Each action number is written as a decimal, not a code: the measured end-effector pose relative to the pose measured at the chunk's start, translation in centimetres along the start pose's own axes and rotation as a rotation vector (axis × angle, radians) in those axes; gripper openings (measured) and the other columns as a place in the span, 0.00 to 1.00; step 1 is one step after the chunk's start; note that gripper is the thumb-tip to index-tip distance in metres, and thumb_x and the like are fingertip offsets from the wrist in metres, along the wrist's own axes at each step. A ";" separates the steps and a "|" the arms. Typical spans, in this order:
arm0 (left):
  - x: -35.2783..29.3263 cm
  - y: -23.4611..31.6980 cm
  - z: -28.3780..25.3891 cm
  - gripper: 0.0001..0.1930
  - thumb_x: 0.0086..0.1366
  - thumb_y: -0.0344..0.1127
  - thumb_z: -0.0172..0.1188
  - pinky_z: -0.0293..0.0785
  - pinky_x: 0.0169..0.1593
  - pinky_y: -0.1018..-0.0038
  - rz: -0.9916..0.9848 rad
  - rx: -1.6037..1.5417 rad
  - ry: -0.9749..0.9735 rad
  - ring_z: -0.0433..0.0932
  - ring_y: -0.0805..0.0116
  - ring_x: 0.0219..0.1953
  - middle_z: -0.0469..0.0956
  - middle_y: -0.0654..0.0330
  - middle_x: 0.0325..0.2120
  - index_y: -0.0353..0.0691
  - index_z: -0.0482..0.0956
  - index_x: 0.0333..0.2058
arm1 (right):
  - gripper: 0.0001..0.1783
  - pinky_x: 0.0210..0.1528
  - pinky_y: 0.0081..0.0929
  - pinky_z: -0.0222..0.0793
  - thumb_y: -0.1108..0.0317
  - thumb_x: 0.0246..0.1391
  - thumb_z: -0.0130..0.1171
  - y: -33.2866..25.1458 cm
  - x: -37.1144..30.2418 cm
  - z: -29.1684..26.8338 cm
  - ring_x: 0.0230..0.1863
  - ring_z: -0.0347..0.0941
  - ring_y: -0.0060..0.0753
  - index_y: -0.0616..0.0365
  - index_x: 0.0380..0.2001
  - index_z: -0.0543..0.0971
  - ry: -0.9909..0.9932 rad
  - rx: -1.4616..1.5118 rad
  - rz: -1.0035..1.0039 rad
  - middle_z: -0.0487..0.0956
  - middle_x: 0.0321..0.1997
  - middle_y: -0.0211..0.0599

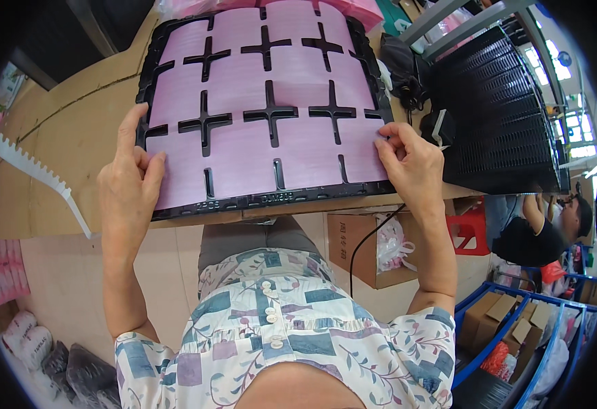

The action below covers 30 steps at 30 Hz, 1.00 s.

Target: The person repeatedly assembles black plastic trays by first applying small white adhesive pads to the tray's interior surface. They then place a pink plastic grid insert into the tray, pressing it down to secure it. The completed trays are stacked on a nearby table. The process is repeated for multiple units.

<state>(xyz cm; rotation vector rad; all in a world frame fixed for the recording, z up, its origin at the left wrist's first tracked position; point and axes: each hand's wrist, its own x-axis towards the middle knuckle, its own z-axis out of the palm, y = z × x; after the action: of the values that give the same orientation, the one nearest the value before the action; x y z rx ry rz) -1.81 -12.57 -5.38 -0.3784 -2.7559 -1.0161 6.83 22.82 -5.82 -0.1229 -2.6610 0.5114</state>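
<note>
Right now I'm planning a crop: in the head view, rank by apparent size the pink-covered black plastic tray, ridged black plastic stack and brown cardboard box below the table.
1. Pink-covered black plastic tray
2. Ridged black plastic stack
3. Brown cardboard box

place: factory workshop or packing area, by its look | bench: cardboard-covered worktable [53,146] | stock: tall stack of black ridged trays [496,116], bundled pink packs [2,271], stuffed sacks [27,341], open carton [353,247] on a pale tiled floor [60,273] | storage: blue-framed rack [526,294] with boxes [481,327] | people: another person [533,240] nearby | beyond: bright windows [576,128], strip lights [591,172]
</note>
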 end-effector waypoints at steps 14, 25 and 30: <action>0.1 -1.1 0.2 0.05 0.60 0.21 0.62 0.63 0.28 0.77 0.190 0.034 -0.003 0.64 0.74 0.22 0.74 0.60 0.26 0.34 0.79 0.36 | 0.04 0.29 0.32 0.70 0.73 0.47 0.67 -0.1 0.5 0.8 0.26 0.77 0.35 0.55 0.28 0.82 0.052 -0.038 -0.143 0.79 0.22 0.32; 0.2 -0.7 0.4 0.05 0.60 0.24 0.62 0.71 0.29 0.68 0.123 0.066 0.012 0.75 0.57 0.24 0.76 0.55 0.26 0.38 0.81 0.35 | 0.05 0.29 0.31 0.68 0.78 0.49 0.64 -0.1 0.4 1.4 0.25 0.74 0.34 0.61 0.32 0.82 0.078 0.061 -0.100 0.78 0.23 0.37; 0.3 -0.8 0.9 0.05 0.59 0.25 0.63 0.70 0.28 0.68 0.121 0.073 0.013 0.75 0.58 0.23 0.76 0.56 0.25 0.38 0.82 0.35 | 0.07 0.30 0.30 0.68 0.80 0.47 0.63 0.1 0.5 1.6 0.24 0.73 0.33 0.62 0.33 0.82 0.053 0.057 -0.085 0.77 0.23 0.37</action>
<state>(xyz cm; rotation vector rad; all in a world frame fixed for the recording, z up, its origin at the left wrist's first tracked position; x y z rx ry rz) -2.41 -12.55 -6.45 -0.5189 -2.7122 -0.8827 5.73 22.46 -7.03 -0.0061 -2.5845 0.5481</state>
